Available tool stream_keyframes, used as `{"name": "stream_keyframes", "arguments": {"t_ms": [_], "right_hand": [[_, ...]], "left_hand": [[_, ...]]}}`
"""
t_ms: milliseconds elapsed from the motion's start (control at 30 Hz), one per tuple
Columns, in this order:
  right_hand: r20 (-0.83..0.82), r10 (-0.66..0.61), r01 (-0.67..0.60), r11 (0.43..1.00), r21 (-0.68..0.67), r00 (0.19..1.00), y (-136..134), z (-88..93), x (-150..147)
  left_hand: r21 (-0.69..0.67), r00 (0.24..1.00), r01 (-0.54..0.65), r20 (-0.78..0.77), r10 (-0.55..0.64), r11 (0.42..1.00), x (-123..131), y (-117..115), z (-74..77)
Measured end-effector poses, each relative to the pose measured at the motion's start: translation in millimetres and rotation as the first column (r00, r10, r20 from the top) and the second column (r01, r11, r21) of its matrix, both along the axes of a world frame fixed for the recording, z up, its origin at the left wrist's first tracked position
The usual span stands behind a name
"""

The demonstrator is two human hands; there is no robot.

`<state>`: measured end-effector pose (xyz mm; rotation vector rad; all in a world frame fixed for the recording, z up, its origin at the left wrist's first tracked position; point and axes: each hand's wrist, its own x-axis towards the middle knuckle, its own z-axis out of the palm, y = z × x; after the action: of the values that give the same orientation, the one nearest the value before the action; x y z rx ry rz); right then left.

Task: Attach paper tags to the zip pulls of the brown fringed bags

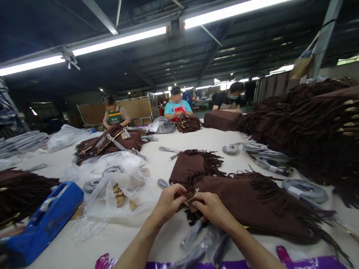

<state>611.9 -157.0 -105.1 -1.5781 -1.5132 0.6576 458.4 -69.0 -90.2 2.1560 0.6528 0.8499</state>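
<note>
Brown flat tag (pixel 191 204) with white string (pixel 196 192) is pinched by left hand (pixel 170 202) and right hand (pixel 213 209), at the edge of a dark-brown fringed fabric bag (pixel 235 194); loose fringe (pixel 266 187) could, I think, tangle the string

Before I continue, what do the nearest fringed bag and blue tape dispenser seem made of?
Nearest fringed bag: possibly suede or imitation, judging by its matte surface. Blue tape dispenser: probably hard plastic, perhaps painted metal; rigid, faintly glossy shell.
</note>
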Motion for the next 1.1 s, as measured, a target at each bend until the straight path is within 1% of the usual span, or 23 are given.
{"name": "stream_keyframes", "arguments": {"t_ms": [100, 133, 200, 267, 300, 367, 400, 500, 533, 567, 600, 633, 667, 700, 733, 800, 833, 867, 933, 967, 1000, 1033, 1100], "right_hand": [[-0.215, -0.044, 0.039, 0.999, -0.025, 0.976, 0.2, -0.4, 0.0], [-0.281, -0.063, 0.054, 0.998, -0.039, 0.958, 1.0, -0.9, 0.7], [-0.366, -0.097, 0.078, 0.995, -0.066, 0.925, 3.5, -2.5, 3.5], [-0.406, -0.117, 0.09, 0.992, -0.085, 0.906, 6.4, -4.5, 6.9], [-0.42, -0.119, 0.089, 0.992, -0.091, 0.9, 7.5, -5.5, 8.5], [-0.437, -0.108, 0.074, 0.993, -0.095, 0.893, 8.7, -6.7, 11.2], [-0.441, -0.096, 0.06, 0.994, -0.094, 0.893, 8.5, -6.9, 12.4], [-0.439, -0.053, 0.019, 0.996, -0.082, 0.897, 3.4, -3.5, 16.6], [-0.398, -0.025, 0.004, 0.999, -0.054, 0.917, -0.3, -0.7, 17.7], [-0.313, 0.02, -0.022, 1.0, -0.001, 0.949, -5.2, 3.0, 18.1], [-0.191, 0.083, -0.072, 0.995, 0.062, 0.978, -11.2, 7.6, 17.2], [-0.038, 0.159, -0.154, 0.982, 0.112, 0.987, -18.0, 12.6, 14.6], [0.133, 0.23, -0.248, 0.96, 0.132, 0.964, -25.2, 17.6, 9.9], [0.309, 0.28, -0.326, 0.939, 0.108, 0.909, -32.1, 22.0, 3.3], [0.448, 0.311, -0.371, 0.928, 0.049, 0.838, -37.9, 25.4, -4.7], [0.658, 0.291, -0.332, 0.941, -0.066, 0.694, -44.4, 28.3, -21.3], [0.717, 0.267, -0.291, 0.952, -0.093, 0.643, -44.9, 28.3, -27.7], [0.75, 0.246, -0.257, 0.961, -0.105, 0.614, -44.2, 28.1, -31.6], [0.755, 0.232, -0.237, 0.966, -0.104, 0.613, -41.6, 30.4, -30.3], [0.759, 0.227, -0.24, 0.966, -0.097, 0.61, -40.5, 34.1, -25.3], [0.751, 0.211, -0.237, 0.969, -0.075, 0.625, -40.1, 39.9, -18.1], [0.72, 0.179, -0.221, 0.975, -0.037, 0.67, -40.4, 47.6, -9.4], [0.578, 0.104, -0.154, 0.987, 0.037, 0.809, -43.7, 66.3, 8.6]], "left_hand": [[-0.067, 0.998, -0.044, -0.036, 0.042, 0.997, -8.2, 10.3, 2.7], [-0.082, 0.996, -0.087, -0.022, 0.085, 0.993, -12.3, 15.7, 5.3], [-0.118, 0.977, -0.212, 0.013, 0.215, 0.97, -23.5, 28.6, 12.0], [-0.163, 0.945, -0.316, 0.032, 0.325, 0.935, -38.4, 40.7, 19.0], [-0.165, 0.935, -0.345, 0.022, 0.353, 0.924, -46.6, 44.5, 21.8], [-0.122, 0.925, -0.38, -0.035, 0.378, 0.917, -62.3, 45.0, 26.1], [-0.073, 0.918, -0.393, -0.076, 0.388, 0.916, -68.8, 41.3, 27.5], [0.204, 0.867, -0.438, -0.161, 0.472, 0.875, -77.7, 18.9, 29.8], [0.297, 0.863, -0.418, -0.166, 0.478, 0.858, -76.4, 10.3, 30.0], [0.382, 0.873, -0.36, -0.183, 0.452, 0.851, -72.8, 2.5, 29.9], [0.44, 0.897, -0.265, -0.215, 0.387, 0.858, -67.4, -4.0, 29.3], [0.461, 0.923, -0.143, -0.256, 0.286, 0.875, -60.3, -8.9, 28.2], [0.466, 0.938, -0.012, -0.302, 0.172, 0.885, -52.1, -12.0, 26.3], [0.468, 0.936, 0.109, -0.346, 0.068, 0.877, -43.0, -13.6, 23.5], [0.47, 0.922, 0.211, -0.387, -0.015, 0.857, -33.4, -13.8, 19.8], [0.485, 0.882, 0.35, -0.458, -0.109, 0.801, -14.5, -11.4, 10.1], [0.497, 0.865, 0.389, -0.488, -0.121, 0.775, -5.9, -9.4, 4.8], [0.512, 0.85, 0.412, -0.514, -0.116, 0.754, 1.6, -7.3, -0.1], [0.542, 0.832, 0.417, -0.551, -0.067, 0.73, 12.2, -3.6, -6.2], [0.554, 0.828, 0.403, -0.56, -0.033, 0.729, 15.2, -2.3, -6.1], [0.563, 0.831, 0.377, -0.557, 0.0, 0.735, 16.8, -1.4, -3.6], [0.571, 0.841, 0.345, -0.54, 0.024, 0.745, 17.3, -1.2, 1.3], [0.591, 0.887, 0.282, -0.461, 0.03, 0.755, 16.2, -2.8, 15.8]]}}
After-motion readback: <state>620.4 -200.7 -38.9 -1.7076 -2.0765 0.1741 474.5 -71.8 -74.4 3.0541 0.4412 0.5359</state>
